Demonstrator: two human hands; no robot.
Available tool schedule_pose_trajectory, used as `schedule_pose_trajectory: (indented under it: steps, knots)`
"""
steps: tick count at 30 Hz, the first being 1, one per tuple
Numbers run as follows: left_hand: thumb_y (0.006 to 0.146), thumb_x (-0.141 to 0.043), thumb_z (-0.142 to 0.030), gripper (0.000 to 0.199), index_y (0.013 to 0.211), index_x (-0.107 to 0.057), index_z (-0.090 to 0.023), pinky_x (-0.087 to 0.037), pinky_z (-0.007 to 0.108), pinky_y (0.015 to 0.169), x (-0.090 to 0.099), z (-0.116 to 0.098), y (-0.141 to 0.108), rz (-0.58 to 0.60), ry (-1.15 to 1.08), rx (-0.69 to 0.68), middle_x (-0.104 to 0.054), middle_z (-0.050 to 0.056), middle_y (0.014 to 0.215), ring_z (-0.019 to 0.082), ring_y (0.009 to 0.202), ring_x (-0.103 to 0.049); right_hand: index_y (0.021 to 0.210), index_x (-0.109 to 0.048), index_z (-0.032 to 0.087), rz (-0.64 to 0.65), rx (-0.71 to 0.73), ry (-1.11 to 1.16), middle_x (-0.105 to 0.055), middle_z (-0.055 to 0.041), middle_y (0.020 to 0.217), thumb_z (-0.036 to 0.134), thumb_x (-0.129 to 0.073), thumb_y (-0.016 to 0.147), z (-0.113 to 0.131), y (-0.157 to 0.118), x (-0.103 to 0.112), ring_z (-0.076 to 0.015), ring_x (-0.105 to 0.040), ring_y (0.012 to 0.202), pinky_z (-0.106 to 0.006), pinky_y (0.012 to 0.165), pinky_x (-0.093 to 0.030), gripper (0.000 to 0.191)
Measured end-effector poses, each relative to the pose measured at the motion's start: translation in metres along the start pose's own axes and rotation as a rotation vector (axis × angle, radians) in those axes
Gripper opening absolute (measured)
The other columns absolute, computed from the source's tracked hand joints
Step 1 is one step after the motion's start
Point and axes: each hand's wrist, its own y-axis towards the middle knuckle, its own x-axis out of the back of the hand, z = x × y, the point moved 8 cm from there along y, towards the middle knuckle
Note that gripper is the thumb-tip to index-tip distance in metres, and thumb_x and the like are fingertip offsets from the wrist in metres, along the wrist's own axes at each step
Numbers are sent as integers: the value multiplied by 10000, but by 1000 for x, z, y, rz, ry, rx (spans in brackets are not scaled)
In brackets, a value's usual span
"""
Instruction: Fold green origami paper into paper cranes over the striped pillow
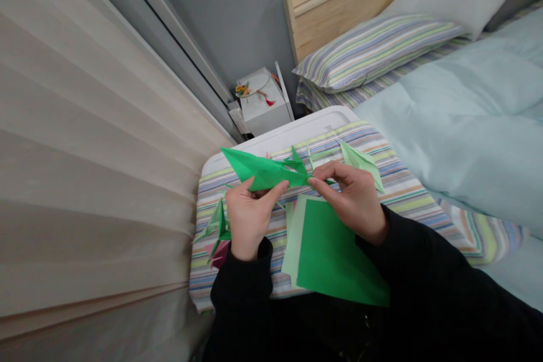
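Note:
A folded piece of green paper (258,171) is held above the striped cloth, its wide pointed end toward the upper left. My left hand (251,212) grips its lower edge between thumb and fingers. At the narrow right end, my right hand (350,195) pinches the paper between thumb and index finger. Below the hands lie flat green sheets (331,254), with lighter green ones (293,237) under them at the left. Folded green pieces (221,220) sit left of my left hand, near a dark pink one (219,254). A pale green folded piece (362,161) lies beyond my right hand.
The striped cloth (403,181) covers a white-rimmed table (280,137). A beige curtain (97,153) runs along the left. Behind stands a small white cabinet (265,116) with small items on it. A bed with a pale blue quilt (458,119) is at the right.

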Motion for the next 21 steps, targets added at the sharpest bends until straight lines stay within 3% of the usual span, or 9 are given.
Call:
schedule_pose_trajectory:
  steps: [21]
  knots:
    - [660,-903,-300,224,765,-775,-149,-628,314,638,-2,4,0,0,-35,29,-799,51,768,202,655,-740,664,-673,192,-22,-180,182,-724,-29,718,222,-794,774,-17,1,-2,-167,-679,707,-326,708,-538,167]
